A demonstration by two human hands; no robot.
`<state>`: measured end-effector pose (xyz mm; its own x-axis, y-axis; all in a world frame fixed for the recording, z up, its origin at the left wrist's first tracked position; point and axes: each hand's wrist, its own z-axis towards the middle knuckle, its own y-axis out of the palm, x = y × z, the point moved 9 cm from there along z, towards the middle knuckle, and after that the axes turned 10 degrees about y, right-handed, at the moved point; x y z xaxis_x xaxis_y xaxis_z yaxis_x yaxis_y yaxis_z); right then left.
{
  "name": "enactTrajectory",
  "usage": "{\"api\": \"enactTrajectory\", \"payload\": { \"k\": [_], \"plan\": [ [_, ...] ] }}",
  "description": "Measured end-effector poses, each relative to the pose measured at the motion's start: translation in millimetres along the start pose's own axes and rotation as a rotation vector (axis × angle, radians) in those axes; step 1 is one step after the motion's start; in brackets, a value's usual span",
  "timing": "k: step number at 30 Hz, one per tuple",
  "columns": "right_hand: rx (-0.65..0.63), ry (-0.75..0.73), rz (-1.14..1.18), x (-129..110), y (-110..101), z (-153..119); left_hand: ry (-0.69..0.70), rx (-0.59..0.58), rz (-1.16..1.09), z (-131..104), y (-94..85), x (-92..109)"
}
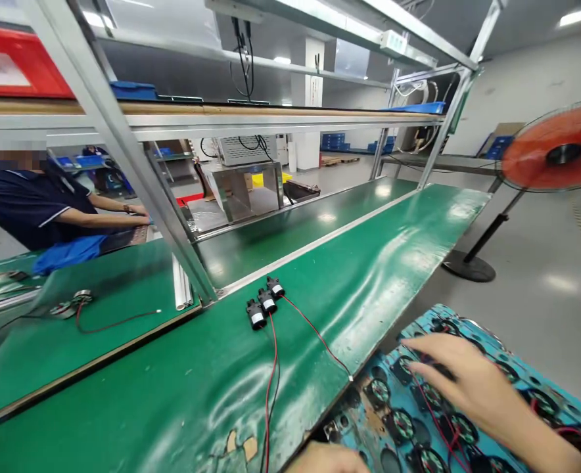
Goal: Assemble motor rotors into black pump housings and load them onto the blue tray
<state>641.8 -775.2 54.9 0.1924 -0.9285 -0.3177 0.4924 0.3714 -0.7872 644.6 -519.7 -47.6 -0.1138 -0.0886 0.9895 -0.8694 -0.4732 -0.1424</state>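
At the lower right, a blue tray (376, 424) holds several round black parts with red and black wires. Over its far part reaches my right hand (455, 371), fingers bent toward a black part; whether it grips anything is hidden. My left hand (327, 458) shows only as a strip at the bottom edge, by the tray's near left corner, its fingers out of sight. Three black cylindrical parts (267, 301) with white labels and thin wires lie side by side on the green bench (172, 374).
A metal frame post (123, 151) rises from the bench's far side, beneath a shelf (271, 118). At the left, a person in a dark shirt (29, 203) works at another green table. An orange fan (561, 152) stands on the right.
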Motion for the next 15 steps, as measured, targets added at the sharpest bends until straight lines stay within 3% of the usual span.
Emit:
{"api": "enactTrajectory", "payload": {
  "k": [2, 4, 6, 8, 11, 15],
  "plan": [
    [-0.138, -0.157, 0.145, -73.0, 57.1, 61.1, 0.145, 0.198, 0.381, -17.0, -58.8, 21.2],
    [-0.249, -0.208, 0.308, -121.6, 112.0, 118.1, 0.209, 0.492, 0.782, -36.7, -126.5, 42.4],
    [-0.369, -0.202, 0.378, -148.5, 165.0, 166.4, 0.138, 0.717, 1.028, -50.1, -187.8, 47.8],
    [-0.422, -0.194, 0.39, -160.8, 204.4, 204.4, 0.064, 0.811, 1.122, -50.5, -233.7, 41.1],
    [-0.515, -0.168, 0.413, -161.6, 244.0, 237.7, 0.039, 0.784, 1.114, -35.3, -269.5, 22.6],
    [-0.58, -0.096, 0.47, -143.0, 263.5, 244.0, 0.044, 0.702, 1.057, -22.0, -285.6, 6.1]
  ]
}}
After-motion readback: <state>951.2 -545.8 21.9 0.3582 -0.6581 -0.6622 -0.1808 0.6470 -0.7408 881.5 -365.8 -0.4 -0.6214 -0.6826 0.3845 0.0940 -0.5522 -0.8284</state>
